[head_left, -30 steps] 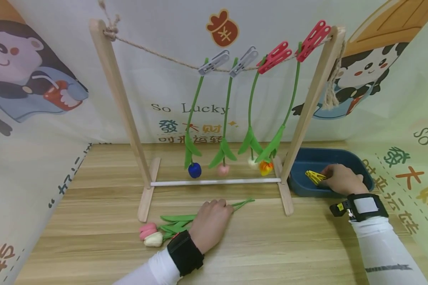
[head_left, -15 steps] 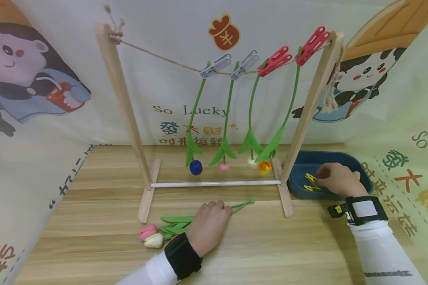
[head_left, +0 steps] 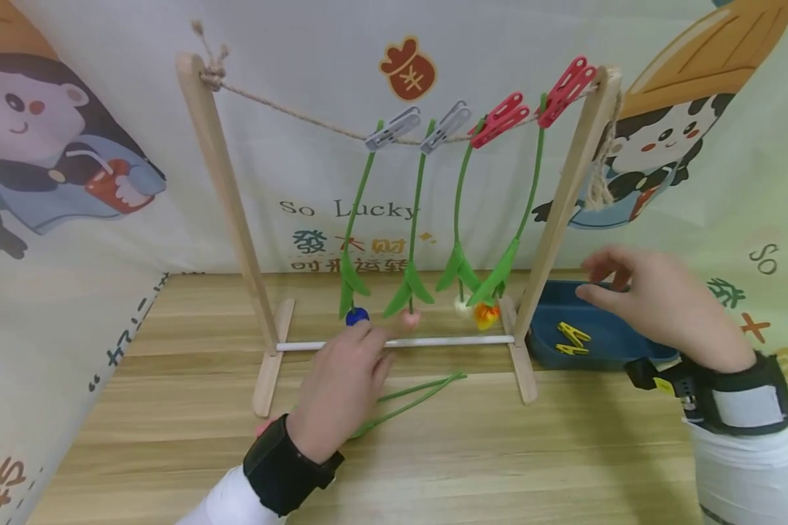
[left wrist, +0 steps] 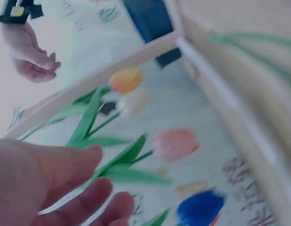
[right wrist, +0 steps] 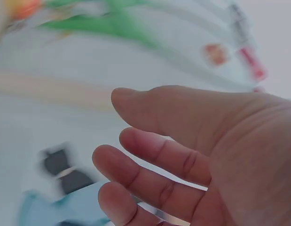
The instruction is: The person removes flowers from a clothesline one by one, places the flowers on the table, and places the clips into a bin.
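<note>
My left hand [head_left: 341, 386] is raised over the table with loosely bent fingers and holds nothing. It is near the blue tulip [head_left: 357, 316], which hangs upside down beside a pink tulip [left wrist: 176, 144], a white tulip [left wrist: 134, 102] and an orange tulip [left wrist: 126, 80]. Grey clothespins [head_left: 394, 130] and red clothespins [head_left: 500, 120] clip their stems to a rope [head_left: 289, 111]. Beneath my left hand lie tulip stems [head_left: 414, 397]; their blooms are mostly hidden. Above the blue tray [head_left: 551, 360] hovers my right hand [head_left: 663, 306], fingers apart, holding nothing. Yellow clothespins [head_left: 573, 339] lie in that tray.
A wooden stand with a left post [head_left: 219, 182] and a right post [head_left: 574, 175] carries the rope. A white rod [head_left: 446, 341] joins its feet low down. Printed cloth [head_left: 341, 65] covers the back and sides around the wooden table [head_left: 473, 452].
My left hand has let go of the tulips on the table and moved up and left. My right hand has risen out of the tray, leaving the yellow clothespins there.
</note>
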Demonstrator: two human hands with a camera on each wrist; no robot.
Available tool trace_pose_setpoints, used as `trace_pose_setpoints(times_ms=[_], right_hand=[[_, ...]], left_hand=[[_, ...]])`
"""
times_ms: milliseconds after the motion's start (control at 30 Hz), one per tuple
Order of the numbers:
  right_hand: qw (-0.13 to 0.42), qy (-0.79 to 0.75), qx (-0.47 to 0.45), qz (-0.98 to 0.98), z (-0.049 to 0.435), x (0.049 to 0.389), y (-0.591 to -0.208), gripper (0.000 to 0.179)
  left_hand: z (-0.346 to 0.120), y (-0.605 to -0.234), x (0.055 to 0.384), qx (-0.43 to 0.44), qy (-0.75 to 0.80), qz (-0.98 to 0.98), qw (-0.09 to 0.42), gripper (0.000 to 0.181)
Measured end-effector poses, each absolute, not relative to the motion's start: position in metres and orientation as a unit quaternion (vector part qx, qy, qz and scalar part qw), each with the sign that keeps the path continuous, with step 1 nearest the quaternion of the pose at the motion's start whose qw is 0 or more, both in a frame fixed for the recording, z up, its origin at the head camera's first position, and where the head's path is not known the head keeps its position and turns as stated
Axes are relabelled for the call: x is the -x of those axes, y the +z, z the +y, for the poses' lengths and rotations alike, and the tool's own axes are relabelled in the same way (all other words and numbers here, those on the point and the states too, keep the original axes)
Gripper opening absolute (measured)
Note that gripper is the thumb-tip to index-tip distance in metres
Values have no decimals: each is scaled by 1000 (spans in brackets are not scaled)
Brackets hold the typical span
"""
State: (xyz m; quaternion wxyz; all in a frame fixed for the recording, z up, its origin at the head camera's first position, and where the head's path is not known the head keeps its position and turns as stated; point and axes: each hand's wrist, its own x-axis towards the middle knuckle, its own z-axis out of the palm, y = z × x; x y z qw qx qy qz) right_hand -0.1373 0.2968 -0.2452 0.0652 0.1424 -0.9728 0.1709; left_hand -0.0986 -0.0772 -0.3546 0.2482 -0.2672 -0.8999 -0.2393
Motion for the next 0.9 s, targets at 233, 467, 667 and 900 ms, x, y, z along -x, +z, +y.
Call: trace_pose_setpoints(times_ms=[233, 467, 667, 900], right_hand=[[190, 154, -240, -939, 255, 117, -187, 24], [285, 145, -344, -883, 212, 116, -141, 21], [290, 127, -380, -869, 168, 132, -112, 28], [251, 47, -348, -902, 128, 159, -94, 41]], left_hand=[[-97, -317, 112, 236, -301, -853, 355, 23], [-103, -293, 131, 223, -355, -809, 412, 27], [-100, -278, 146, 198, -395, -798, 409, 42], [-96, -270, 162, 194, -428, -794, 384, 45]])
